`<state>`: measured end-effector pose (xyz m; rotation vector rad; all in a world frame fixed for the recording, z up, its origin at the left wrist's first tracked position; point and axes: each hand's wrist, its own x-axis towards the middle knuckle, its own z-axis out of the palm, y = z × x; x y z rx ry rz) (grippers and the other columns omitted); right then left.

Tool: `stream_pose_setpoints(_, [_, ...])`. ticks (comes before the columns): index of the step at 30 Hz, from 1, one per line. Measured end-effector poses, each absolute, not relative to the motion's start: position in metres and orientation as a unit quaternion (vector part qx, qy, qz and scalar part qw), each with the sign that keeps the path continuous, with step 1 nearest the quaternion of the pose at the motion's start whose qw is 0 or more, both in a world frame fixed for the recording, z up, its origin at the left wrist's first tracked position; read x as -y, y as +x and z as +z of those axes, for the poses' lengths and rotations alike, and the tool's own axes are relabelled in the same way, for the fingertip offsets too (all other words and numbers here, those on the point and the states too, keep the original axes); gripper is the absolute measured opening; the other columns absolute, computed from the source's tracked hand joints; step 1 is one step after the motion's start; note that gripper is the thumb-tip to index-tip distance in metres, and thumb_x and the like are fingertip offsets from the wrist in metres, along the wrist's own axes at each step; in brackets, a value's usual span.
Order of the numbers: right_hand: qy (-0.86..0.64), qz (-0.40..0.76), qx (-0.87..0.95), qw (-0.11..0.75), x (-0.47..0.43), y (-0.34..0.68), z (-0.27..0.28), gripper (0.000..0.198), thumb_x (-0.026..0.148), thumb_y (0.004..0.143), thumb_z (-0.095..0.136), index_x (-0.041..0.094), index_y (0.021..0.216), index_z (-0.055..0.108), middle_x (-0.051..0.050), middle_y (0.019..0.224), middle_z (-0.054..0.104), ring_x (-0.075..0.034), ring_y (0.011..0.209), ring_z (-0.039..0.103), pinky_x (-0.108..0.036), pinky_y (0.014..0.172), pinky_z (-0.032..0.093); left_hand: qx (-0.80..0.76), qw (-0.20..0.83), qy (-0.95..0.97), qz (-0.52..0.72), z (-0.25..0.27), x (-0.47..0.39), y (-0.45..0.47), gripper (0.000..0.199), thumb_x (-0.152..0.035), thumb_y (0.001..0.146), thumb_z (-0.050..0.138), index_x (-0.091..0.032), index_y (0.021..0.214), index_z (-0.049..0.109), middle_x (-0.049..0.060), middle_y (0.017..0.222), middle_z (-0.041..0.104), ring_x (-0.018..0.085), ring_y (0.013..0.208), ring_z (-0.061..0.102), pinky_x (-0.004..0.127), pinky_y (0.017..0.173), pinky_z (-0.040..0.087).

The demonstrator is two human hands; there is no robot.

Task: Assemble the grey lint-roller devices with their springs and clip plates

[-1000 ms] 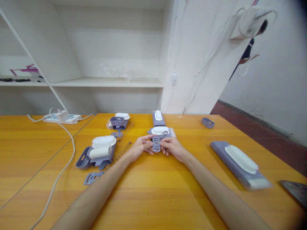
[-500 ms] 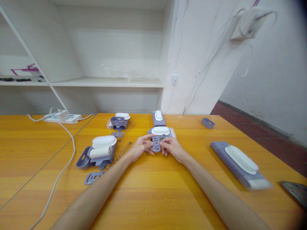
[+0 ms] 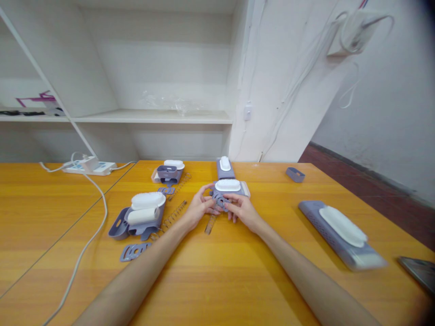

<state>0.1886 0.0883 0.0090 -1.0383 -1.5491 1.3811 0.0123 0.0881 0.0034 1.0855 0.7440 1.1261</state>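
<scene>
Between my hands is a small grey-purple slotted plate (image 3: 220,201) with a round hole. My left hand (image 3: 200,206) pinches its left side, and my right hand (image 3: 242,208) grips its right side. A coil spring (image 3: 210,224) shows below the plate, slanting down toward the table; its upper end is hidden. Just behind my fingers lies a grey-purple housing with a white bristle brush (image 3: 227,185) on top. Left of my left forearm, another spring (image 3: 175,214) lies beside a housing with a white brush (image 3: 147,201) and a white roller (image 3: 142,216).
A matching slotted plate (image 3: 135,251) and an oval grey cap (image 3: 118,224) lie at left. More parts stand behind them (image 3: 166,172). At right are an assembled brush unit (image 3: 340,233), a small grey frame (image 3: 295,174) and a phone (image 3: 418,271). A power strip (image 3: 102,168) trails a white cable.
The slotted plate has turned from facing me upright to a tilted, flatter pose. The spring now points down below it. Both hands stay nearly in place.
</scene>
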Motion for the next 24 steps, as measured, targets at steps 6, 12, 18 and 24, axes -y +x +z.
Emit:
stream_pose_setpoints(6, [-0.365, 0.572, 0.609, 0.411, -0.087, 0.1913, 0.0098, 0.06, 0.031, 0.068, 0.066, 0.021, 0.123, 0.045, 0.001, 0.085, 0.057, -0.008, 0.047, 0.055, -0.018, 0.034, 0.039, -0.402, 0.625, 0.456, 0.49, 0.0077, -0.0885, 0.016, 0.046, -0.03, 0.072, 0.069, -0.011, 0.11, 0.052, 0.008, 0.07, 0.068, 0.016, 0.058, 0.066, 0.024, 0.056, 0.055])
stream_pose_setpoints(12, [-0.403, 0.548, 0.618, 0.393, -0.0863, 0.1851, 0.0046, 0.061, 0.032, 0.062, 0.075, 0.016, 0.116, 0.051, 0.0, 0.073, 0.06, -0.008, 0.047, 0.051, -0.017, 0.033, 0.037, -0.399, 0.618, 0.45, 0.506, 0.0077, -0.0877, 0.0177, 0.042, -0.033, 0.069, 0.071, -0.013, 0.1, 0.051, 0.005, 0.065, 0.067, 0.017, 0.056, 0.066, 0.027, 0.055, 0.056])
stream_pose_setpoints(18, [-0.433, 0.499, 0.645, 0.383, -0.0859, 0.1827, 0.0019, 0.056, 0.042, 0.067, 0.071, 0.013, 0.112, 0.058, 0.002, 0.055, 0.058, -0.01, 0.042, 0.05, -0.019, 0.032, 0.038, -0.397, 0.629, 0.449, 0.495, 0.0048, -0.0884, 0.0156, 0.042, -0.035, 0.07, 0.07, -0.013, 0.099, 0.049, 0.006, 0.065, 0.068, 0.017, 0.053, 0.066, 0.025, 0.051, 0.055])
stream_pose_setpoints(24, [-0.425, 0.501, 0.647, 0.387, -0.087, 0.184, 0.0012, 0.055, 0.043, 0.067, 0.071, 0.013, 0.111, 0.059, 0.0, 0.058, 0.061, -0.011, 0.043, 0.053, -0.018, 0.032, 0.038, -0.391, 0.63, 0.458, 0.49, 0.005, -0.0879, 0.0156, 0.041, -0.036, 0.071, 0.069, -0.014, 0.099, 0.048, 0.007, 0.064, 0.068, 0.017, 0.051, 0.065, 0.027, 0.052, 0.054])
